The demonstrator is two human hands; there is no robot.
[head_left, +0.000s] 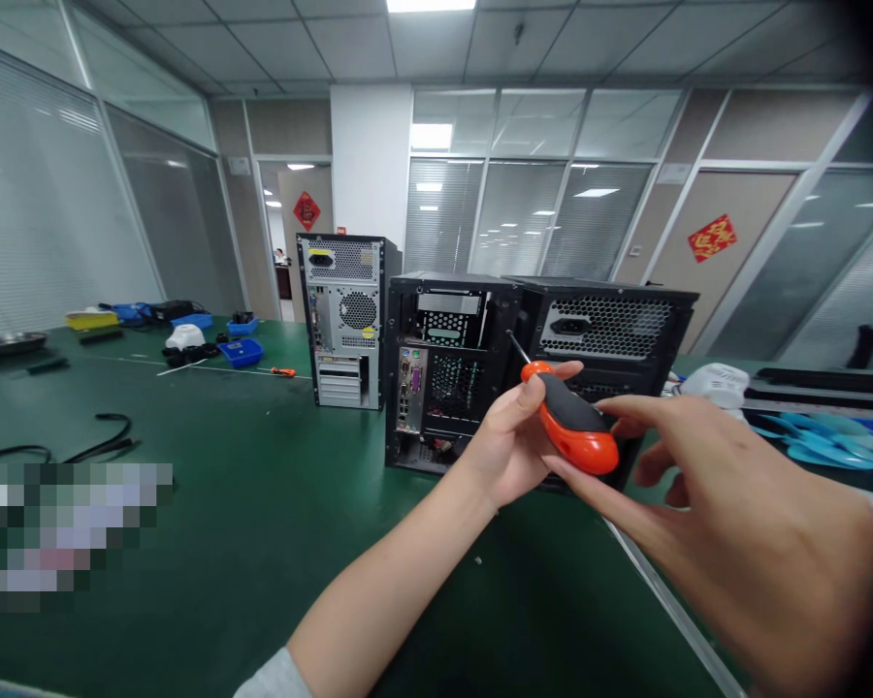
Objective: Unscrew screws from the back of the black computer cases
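Observation:
An orange-and-black screwdriver [576, 422] points away from me, its thin shaft reaching the right rear edge of the middle computer case [400, 388]. My left hand [513, 436] is closed around the front of the handle, thumb on top. At the handle's back end, my right hand [727, 485] grips with thumb below and index finger at the far side; its other fingers are curled. The middle case faces me with its back, showing ports and an open bay at the top. Whether the tip sits on a screw is too small to tell.
A second computer case [341, 330] stands left of the middle one, a third case [603, 330] right. Blue trays [242, 351], an orange tool [283, 372] and black cables [109, 441] lie on the green table [262, 504]. Blue pieces [815, 441] lie at right.

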